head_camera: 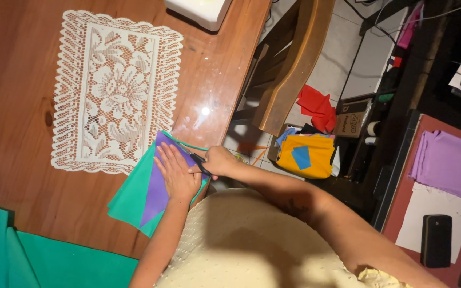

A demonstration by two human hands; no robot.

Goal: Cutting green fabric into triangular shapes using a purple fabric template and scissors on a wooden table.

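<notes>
Two layers stacked at the table edge [225, 64]: purple sheet [158, 184] on green sheet [129, 197]. Your left hand [177, 173] lies flat, pinning them; your right hand [221, 160] grips scissors [201, 164]. Keep the palm pressed near the cut line, fingers clear of the blades.

The table [22, 176] was reddish wood under a glossy, light-catching finish. A white lace doily [114, 90] looked open-worked and rough. The green fabric piece [132, 197] and purple fabric piece [158, 189] appeared smooth, matt cloth; the chair [289, 69] was plain wood.
</notes>
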